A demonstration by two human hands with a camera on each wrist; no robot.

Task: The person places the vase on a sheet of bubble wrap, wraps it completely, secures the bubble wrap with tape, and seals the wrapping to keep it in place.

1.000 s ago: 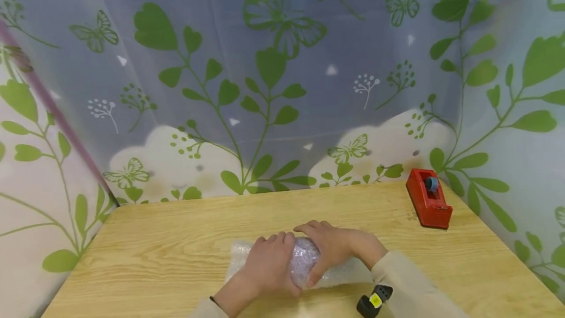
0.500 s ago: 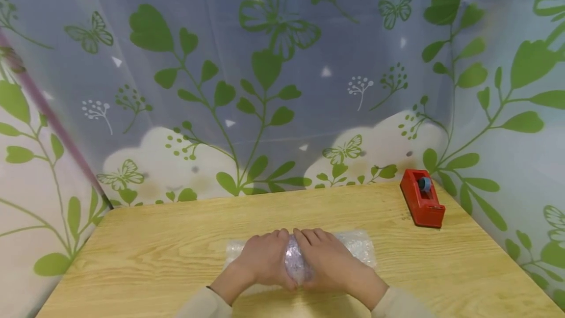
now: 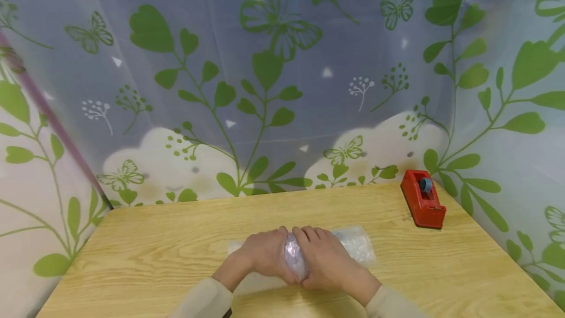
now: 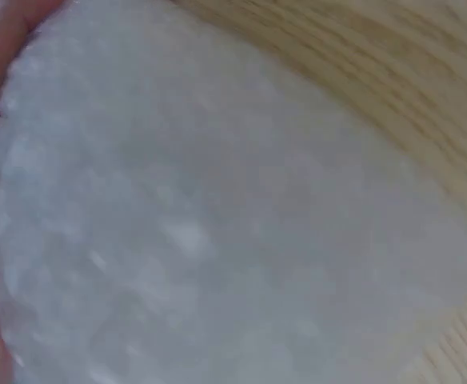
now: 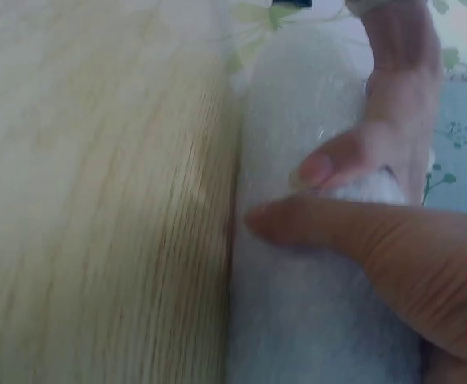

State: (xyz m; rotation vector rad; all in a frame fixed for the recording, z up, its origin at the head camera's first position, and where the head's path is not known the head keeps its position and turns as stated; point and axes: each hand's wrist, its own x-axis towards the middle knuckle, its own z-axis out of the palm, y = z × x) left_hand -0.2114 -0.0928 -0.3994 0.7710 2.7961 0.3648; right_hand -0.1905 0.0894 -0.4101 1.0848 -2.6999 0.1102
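A bundle rolled in clear bubble wrap [image 3: 295,256] lies crosswise on the table, its middle a pale purple. My left hand [image 3: 265,254] and right hand [image 3: 324,261] grip it side by side, fingers over the top and thumbs on the near side. The purple part shows between them. Loose bubble wrap sticks out past both hands, and what is inside cannot be made out. In the right wrist view, the right thumb [image 5: 321,224] presses along the roll, close to the left thumb [image 5: 337,164]. Bubble wrap [image 4: 217,208] fills most of the left wrist view.
A red tape dispenser [image 3: 423,202] with a blue roll stands at the back right of the wooden table [image 3: 167,239]. Curtains [image 3: 207,77] printed with leaves and butterflies hang behind the table and at both sides.
My right hand has moved in from the right end and closed over the bundle beside the left hand. The right end of the wrap now shows beyond it. The purple part between the hands looks narrower.
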